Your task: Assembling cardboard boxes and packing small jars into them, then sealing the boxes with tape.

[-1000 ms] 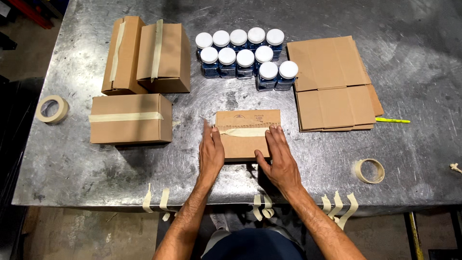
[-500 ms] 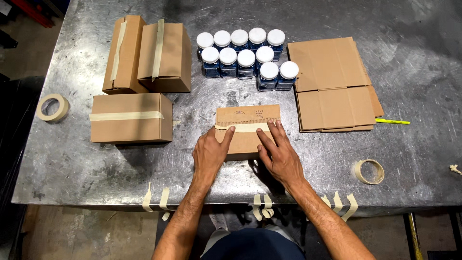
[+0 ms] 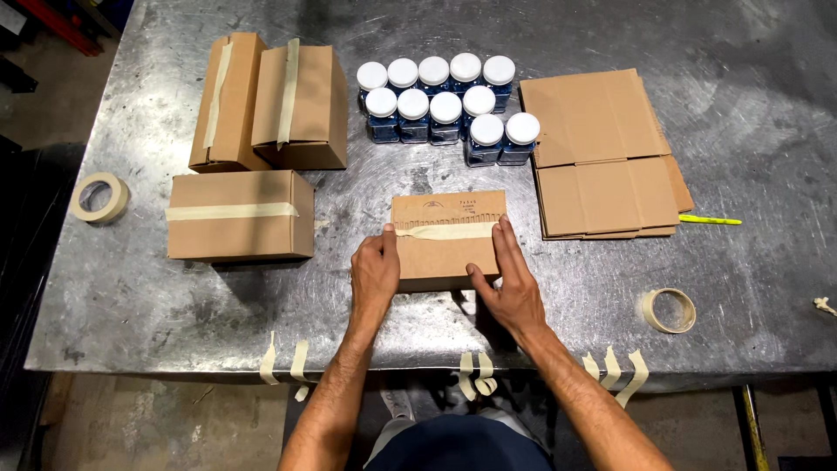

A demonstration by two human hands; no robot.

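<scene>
A small cardboard box (image 3: 448, 249) lies in front of me on the metal table (image 3: 750, 157), with a strip of beige tape (image 3: 446, 231) across its top. My left hand (image 3: 375, 272) grips the box's left side, thumb on the tape's end. My right hand (image 3: 507, 283) presses against the box's right side and near corner, fingers stretched along the edge. Both hands hold the box between them.
Three taped cardboard boxes (image 3: 240, 214) stand at the left and back left. Several blue jars with white lids (image 3: 445, 105) cluster behind. Flattened cardboard (image 3: 606, 157) and a yellow pen (image 3: 711, 220) lie right. Tape rolls (image 3: 100, 196) (image 3: 668, 310) sit at both sides. Tape strips (image 3: 475, 375) hang off the front edge.
My hands slid from the top of the box, over the tape, outward to its left and right sides. The box stayed in place.
</scene>
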